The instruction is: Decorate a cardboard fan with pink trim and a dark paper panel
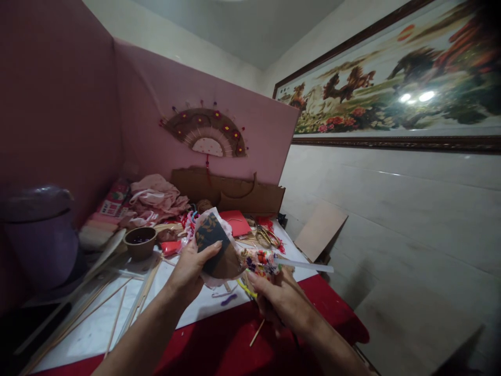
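Head view, single frame.

We note the left hand [191,271] with its thumb across the front and its fingers behind, pinching a fan-shaped piece [214,249]. The piece has dark leaf print on top, brown card below and pale cloth around the edge. It is held up off the table, tilted, just above the left fingertips.

The right hand [278,298] has its fingers curled closed on the lower edge of a floral cloth [261,261]. The cloth touches the fan-shaped piece on the side facing the right hand. A white strip [309,266] juts out past the right knuckles, away from the left hand; we cannot tell whether the fingers hold it too. A yellow loop [246,288] hangs between the two hands.

Beyond the left fingertips we log a brown bowl [140,241] and a red card [235,222]. Scissors [264,237] lie beyond the right fingers. Wooden sticks [117,308] lie on a white sheet [90,334] outside the left wrist. A red tablecloth [219,344] lies under both forearms. Far past the fingers, a decorated fan [205,130] hangs on the pink partition [148,104].
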Available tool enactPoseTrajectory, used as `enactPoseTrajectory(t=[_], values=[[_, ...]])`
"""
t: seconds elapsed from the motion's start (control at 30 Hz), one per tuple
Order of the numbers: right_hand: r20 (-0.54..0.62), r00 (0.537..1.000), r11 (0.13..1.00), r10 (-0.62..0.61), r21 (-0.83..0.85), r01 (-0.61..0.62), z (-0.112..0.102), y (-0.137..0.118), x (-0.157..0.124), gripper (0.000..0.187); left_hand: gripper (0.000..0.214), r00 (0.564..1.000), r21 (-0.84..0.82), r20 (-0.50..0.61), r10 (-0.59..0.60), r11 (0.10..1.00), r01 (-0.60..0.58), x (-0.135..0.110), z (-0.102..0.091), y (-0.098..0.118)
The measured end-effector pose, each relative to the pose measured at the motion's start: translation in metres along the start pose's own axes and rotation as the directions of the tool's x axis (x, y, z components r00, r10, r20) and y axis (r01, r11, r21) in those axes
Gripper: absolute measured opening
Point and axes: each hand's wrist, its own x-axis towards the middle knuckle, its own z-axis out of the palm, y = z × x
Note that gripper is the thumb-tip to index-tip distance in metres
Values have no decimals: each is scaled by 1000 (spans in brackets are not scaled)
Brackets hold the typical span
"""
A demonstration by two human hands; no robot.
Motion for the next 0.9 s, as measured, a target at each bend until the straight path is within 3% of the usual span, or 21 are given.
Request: enactPoseTrajectory(t=[0.27,0.67,0.9], values=[[-5,1000,999,3,-40,-4,0,-12,-2,53,39,997,5,70,-10,1000,10,0,-2,-4],[45,995,994,-93,-55,95,-5,-12,3,55,35,982,67,180,-53,997,41,-2,-3,-8],[10,993,992,-120,-46,121,-6,-12,4,43,34,972,111,226,-59,993,34,-1,-7,-13]])
